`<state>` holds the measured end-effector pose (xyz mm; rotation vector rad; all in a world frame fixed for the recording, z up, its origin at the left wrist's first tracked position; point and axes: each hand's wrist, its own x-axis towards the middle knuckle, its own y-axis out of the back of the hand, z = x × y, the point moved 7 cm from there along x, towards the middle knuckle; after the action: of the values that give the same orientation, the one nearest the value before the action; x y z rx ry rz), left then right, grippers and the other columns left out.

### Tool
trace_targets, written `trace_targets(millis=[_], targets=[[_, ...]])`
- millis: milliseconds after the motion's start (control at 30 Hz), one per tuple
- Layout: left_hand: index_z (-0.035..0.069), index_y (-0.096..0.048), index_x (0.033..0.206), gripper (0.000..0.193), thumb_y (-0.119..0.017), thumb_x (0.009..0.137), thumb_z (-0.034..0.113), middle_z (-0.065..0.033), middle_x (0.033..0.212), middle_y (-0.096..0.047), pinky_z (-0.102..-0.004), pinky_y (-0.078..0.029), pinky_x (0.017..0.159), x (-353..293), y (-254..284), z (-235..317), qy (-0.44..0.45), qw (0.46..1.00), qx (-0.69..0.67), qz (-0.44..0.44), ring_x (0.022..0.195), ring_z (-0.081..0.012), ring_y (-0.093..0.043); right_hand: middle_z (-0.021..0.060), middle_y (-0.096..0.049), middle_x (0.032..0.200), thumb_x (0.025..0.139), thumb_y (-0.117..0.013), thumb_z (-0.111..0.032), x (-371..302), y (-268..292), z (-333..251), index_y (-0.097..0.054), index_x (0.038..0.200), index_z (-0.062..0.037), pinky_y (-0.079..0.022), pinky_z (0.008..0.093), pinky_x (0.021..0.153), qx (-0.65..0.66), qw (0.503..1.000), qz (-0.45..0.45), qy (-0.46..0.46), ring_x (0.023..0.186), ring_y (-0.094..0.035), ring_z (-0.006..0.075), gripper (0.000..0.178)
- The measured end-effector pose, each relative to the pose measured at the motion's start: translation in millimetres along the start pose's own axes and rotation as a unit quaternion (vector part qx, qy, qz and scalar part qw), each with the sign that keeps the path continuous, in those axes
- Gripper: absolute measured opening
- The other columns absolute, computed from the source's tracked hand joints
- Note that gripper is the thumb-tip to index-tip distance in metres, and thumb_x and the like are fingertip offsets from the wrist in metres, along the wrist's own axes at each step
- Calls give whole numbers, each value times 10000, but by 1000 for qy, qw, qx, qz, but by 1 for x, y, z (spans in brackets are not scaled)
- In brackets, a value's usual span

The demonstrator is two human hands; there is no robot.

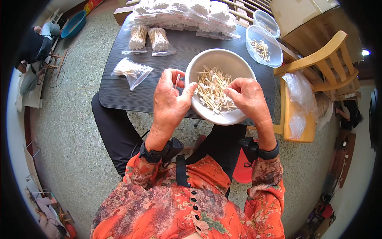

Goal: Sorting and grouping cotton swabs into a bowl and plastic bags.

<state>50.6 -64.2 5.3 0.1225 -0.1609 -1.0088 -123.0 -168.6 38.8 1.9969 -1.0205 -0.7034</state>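
Observation:
A whitish bowl (195, 65) stands at the table's near edge, with a heap of loose cotton swabs (213, 85) inside. At the bowl's left rim is my left hand (170, 99), closed on a cotton swab (177, 79) whose white end sticks up between thumb and fingers. My right hand (250, 97) reaches over the right rim with thumb and fingers pinched above the heap; what they grip, if anything, blends with the swabs below. Left of the bowl lies a small clear bag of swabs (132, 71). Behind it are two bagged bundles of swabs (138, 38) (159, 40).
The dark table (119, 95) bears a pile of filled clear bags (183, 16) at its far side. Two clear plastic tubs (264, 44) (266, 22) stand at the far right, the nearer holding swabs. A wooden chair (300, 119) with plastic bags is right. Other people sit at far left.

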Motion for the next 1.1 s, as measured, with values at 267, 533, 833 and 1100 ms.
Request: trace_targets(millis=[267,533,833,1100], targets=[[-25,-477,1037,289,-660,816,12,-49,870,-509,-171,-481,582,0,-1,3,6,1000,-24,-9,686,-53,-547,29,-594,610,798,-671,-149,3,7,14,-650,763,32,-444,226,524,213,974,-61,-49,564,-548,64,186],[-24,-481,1046,281,-650,824,11,-47,879,-508,-170,-475,581,2,0,6,11,999,-29,-19,692,-44,-545,-12,-601,694,814,-681,-134,-1,13,26,-647,856,-10,-337,170,457,370,925,-55,-71,515,-447,21,136],[-20,-484,1050,286,-655,825,24,-34,870,-505,-159,-456,572,1,0,3,20,998,-52,-20,676,-34,-543,31,-646,745,834,-660,-150,-1,9,29,-637,861,-25,-317,151,422,409,904,-70,-102,506,-482,9,129],[-16,-484,1055,281,-649,832,25,-30,885,-485,-156,-458,594,0,-2,0,27,996,-86,-21,719,-35,-527,142,-680,826,846,-635,-130,1,3,27,-614,870,4,-312,131,389,512,844,-99,-123,524,-531,5,138]])
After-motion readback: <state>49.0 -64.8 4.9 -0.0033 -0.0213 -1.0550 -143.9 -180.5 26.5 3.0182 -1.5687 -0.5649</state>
